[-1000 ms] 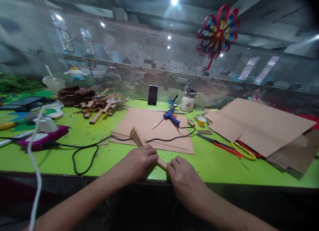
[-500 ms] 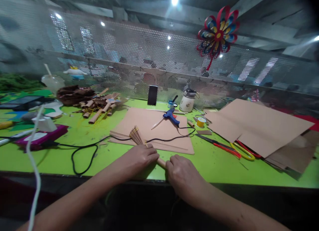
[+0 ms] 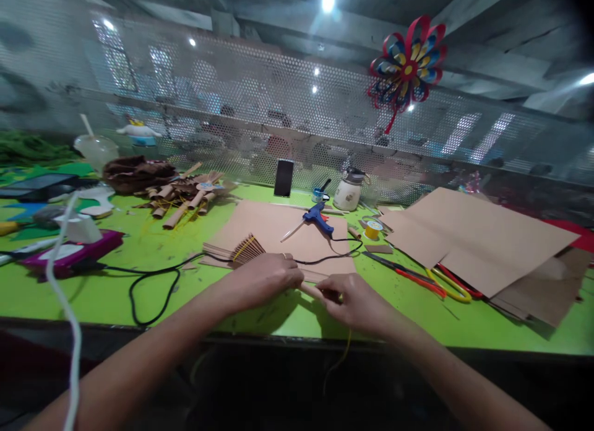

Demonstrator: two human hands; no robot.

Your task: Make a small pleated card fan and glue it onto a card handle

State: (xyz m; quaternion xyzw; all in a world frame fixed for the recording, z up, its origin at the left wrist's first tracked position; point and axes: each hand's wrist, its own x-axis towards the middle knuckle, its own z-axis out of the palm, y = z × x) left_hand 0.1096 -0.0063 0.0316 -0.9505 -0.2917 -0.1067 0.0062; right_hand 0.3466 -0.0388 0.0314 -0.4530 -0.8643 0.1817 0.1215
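Note:
Over the near edge of the table, my left hand [image 3: 271,277] is closed around a small brown paper fan. The fan's pleated head [image 3: 248,250], crossed by yellow thread, sticks out past my knuckles. Its rolled paper handle [image 3: 312,289] shows between my hands. My right hand [image 3: 355,298] pinches the handle's near end with thumb and fingers. A yellow thread [image 3: 346,350] hangs below my right hand over the table edge. Behind them, a blue glue gun [image 3: 318,218] lies on stacked brown card sheets [image 3: 273,223].
Scissors [image 3: 417,277] and a yellow thread spool [image 3: 372,229] are to the right, beside large brown card sheets [image 3: 477,239]. At left are several rolled paper pieces [image 3: 185,202], a purple power strip [image 3: 77,252] and a black cord [image 3: 139,272]. A kettle-like jug [image 3: 348,191] stands behind.
The fan's pleated head has turned and spread wider, lying flatter. My right hand has risen slightly and shifted right, its fist loosening into a pinch. Yellow thread now hangs visibly beneath it.

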